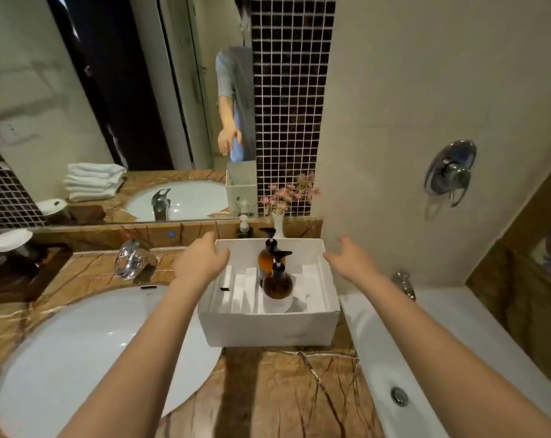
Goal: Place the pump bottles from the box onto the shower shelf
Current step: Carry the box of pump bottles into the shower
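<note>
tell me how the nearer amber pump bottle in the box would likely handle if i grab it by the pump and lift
The nearer pump bottle looks tall for its base, so it may tip against the one behind when nudged. Its smooth, glossy amber body is probably slippery. Lifted by the thin pump head, it may swing; gripping the body seems safer. Both hands, left and right, are open at the white box.

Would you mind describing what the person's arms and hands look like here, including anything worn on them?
Both forearms are bare as far as the frame shows, with no sleeve reaching into direct view. The left hand and right hand are bare too: no gloves, rings, watch or bracelet are visible. The mirror reflection shows a short grey-blue sleeve ending above the elbow.
</note>
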### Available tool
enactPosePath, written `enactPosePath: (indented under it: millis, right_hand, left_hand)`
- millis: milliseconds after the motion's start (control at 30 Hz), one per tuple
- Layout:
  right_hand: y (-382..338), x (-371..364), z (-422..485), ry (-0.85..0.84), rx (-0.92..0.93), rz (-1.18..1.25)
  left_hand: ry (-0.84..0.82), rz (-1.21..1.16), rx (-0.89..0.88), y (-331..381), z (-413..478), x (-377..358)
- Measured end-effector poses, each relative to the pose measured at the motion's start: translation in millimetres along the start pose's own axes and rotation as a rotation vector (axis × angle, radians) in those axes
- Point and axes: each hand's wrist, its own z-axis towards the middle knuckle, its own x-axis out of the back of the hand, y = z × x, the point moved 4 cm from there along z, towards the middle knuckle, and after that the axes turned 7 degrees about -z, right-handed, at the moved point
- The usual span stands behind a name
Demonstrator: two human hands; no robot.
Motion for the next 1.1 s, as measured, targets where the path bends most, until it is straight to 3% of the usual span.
enactPosePath:
  millis: [133, 267, 600, 1100]
  right_hand:
    - [13, -37, 18, -0.118, -0.166, -0.009]
    - [21, -71, 27, -0.191, -0.194, 0.037]
    - [33, -84, 39, -0.031, -0.194, -0.192]
    - [25, -38, 35, -0.021, -0.157, -0.188]
  left_hand:
    - [-0.065, 0.067, 0.147, -37, 14, -30]
    - [-0.16, 0.071, 0.201, -67, 20, -62]
    - [-0.129, -0.019, 0.202, -82, 33, -85]
    - [-0.129, -0.064, 0.113, -53, 37, -43]
